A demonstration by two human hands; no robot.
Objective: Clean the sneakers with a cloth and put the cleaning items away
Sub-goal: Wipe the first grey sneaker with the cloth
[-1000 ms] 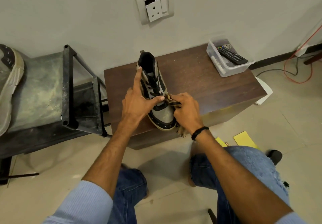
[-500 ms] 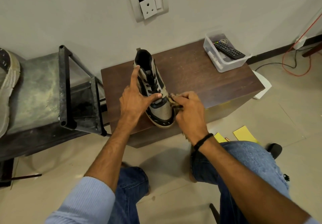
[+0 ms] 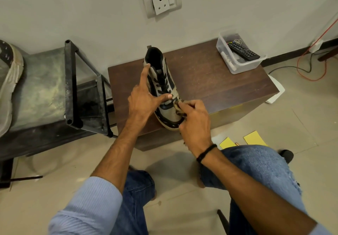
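A person sits before a low dark wooden worktop (image 3: 210, 81) that stands against a wall. One high-top sneaker (image 3: 172, 81), beige with black trim and black laces, stands upright on its sole near the worktop's front edge.

Its long axis runs from the wall toward the person. The heel and open collar point to the wall. The toe points to the person and slightly to their right, almost at the front edge.

The left hand (image 3: 144, 101) steadies the sneaker. Its forefinger is straight and touches the collar, and its thumb presses across the lower laces. It does not wrap around the shoe.

The right hand (image 3: 193, 117) pinches a small bunched cloth (image 3: 178, 106) against the toe area, fingers curled around it.

The sneaker looks light, with a firm rubber sole and softer, yielding uppers, so it probably tips easily when rubbed. The collar and lace area seem good places to brace it. The cloth is limp and needs bunching to press firmly.

A second sneaker (image 3: 9, 88) lies on a metal rack (image 3: 69, 81) at the left.
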